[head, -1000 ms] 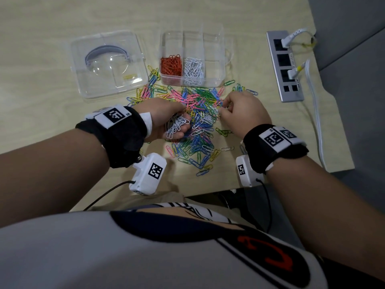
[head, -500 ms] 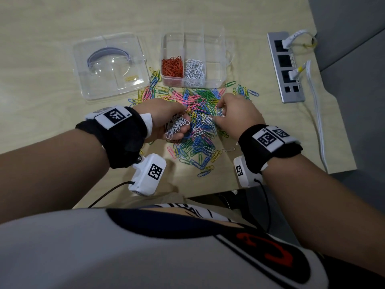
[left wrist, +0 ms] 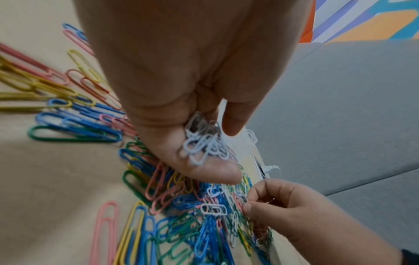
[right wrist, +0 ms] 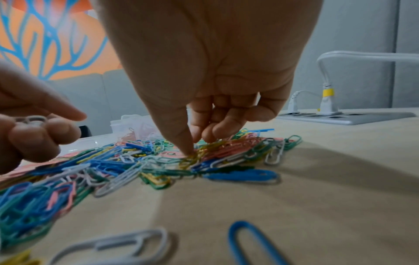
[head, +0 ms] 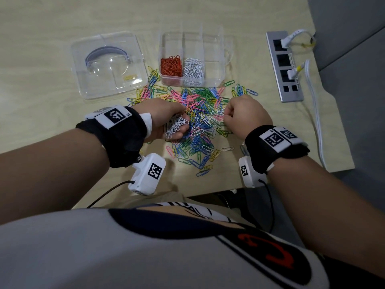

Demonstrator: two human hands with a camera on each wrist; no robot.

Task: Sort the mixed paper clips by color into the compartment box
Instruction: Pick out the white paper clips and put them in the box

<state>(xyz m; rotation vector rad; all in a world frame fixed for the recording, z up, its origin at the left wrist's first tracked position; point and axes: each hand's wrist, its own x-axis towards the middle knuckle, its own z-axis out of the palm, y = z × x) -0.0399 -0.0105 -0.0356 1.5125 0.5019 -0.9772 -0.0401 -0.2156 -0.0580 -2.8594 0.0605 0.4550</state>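
Note:
The clear compartment box [head: 212, 49] stands at the back, with orange clips [head: 171, 64] in one front cell and white clips [head: 193, 69] in the cell beside it. A mixed pile of coloured paper clips [head: 200, 113] lies in front of it. My left hand [head: 179, 126] hovers over the pile's left side and grips a bunch of white clips [left wrist: 204, 143]. My right hand [head: 224, 117] is at the pile's right side, fingers curled down. Its thumb [right wrist: 189, 151] and fingertips pinch at a clip in the heap; I cannot tell that clip's colour.
The clear lid [head: 108, 63] lies to the left of the box. A grey power strip [head: 284, 65] with white cables [head: 314, 122] runs along the right side. Loose clips [head: 203, 171] reach toward the table's near edge.
My right hand dipped left into the pile, then drew back slightly right, fingertips still in the clips. My left hand has kept still with its white bunch.

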